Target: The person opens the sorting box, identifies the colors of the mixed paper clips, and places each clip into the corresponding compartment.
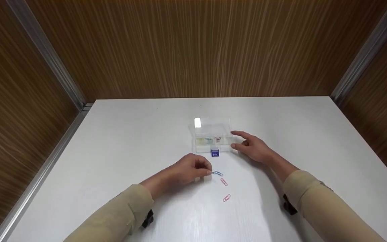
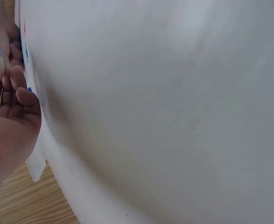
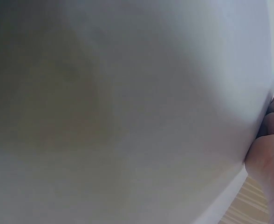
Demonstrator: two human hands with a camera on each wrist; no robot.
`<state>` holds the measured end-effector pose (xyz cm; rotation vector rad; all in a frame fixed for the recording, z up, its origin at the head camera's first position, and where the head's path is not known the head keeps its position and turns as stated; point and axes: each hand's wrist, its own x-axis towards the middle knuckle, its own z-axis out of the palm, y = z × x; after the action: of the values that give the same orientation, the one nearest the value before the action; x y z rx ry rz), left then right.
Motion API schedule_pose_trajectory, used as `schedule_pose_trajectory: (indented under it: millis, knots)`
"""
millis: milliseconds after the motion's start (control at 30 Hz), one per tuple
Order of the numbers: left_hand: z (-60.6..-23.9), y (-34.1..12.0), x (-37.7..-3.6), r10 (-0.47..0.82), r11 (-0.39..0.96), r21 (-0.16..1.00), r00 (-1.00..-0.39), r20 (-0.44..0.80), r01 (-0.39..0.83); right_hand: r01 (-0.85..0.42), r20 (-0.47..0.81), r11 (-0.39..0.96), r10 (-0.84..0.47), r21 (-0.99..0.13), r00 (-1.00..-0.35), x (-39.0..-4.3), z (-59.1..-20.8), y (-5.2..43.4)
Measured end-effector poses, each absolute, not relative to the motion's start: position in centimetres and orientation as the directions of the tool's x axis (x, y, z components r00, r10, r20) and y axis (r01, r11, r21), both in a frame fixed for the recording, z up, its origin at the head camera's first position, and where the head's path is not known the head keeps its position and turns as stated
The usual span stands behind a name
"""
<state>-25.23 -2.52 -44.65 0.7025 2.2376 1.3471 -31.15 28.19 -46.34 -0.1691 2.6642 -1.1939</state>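
Fingertips of left hand (image 1: 188,170) pinch blue paperclip (image 1: 217,173) at its near end; lift cleanly off bench (image 1: 129,141). Right hand (image 1: 252,147), relaxed, steadies clear box (image 1: 212,136) beyond.

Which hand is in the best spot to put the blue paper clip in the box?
Probably the left hand: its fingertips already pinch the blue paper clip on the table. The right hand rests beside the clear compartment box, steadying it, and holds no clip.
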Motion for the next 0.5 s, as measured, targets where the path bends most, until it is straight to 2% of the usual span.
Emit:
schedule_pose_trajectory:
  millis: [300,500]
  knots:
    - [-42.9,-3.4,-27.2,0.539,0.378,0.897,-0.842,-0.011,0.229,-0.038,-0.121,0.64,-0.203,-0.767,-0.972,-31.0,-46.4,28.1]
    - [-42.2,-3.9,-28.8,0.486,0.382,0.903,-0.874,-0.018,0.194,-0.049,-0.11,0.64,-0.206,-0.767,-0.972,-31.0,-46.4,28.1]
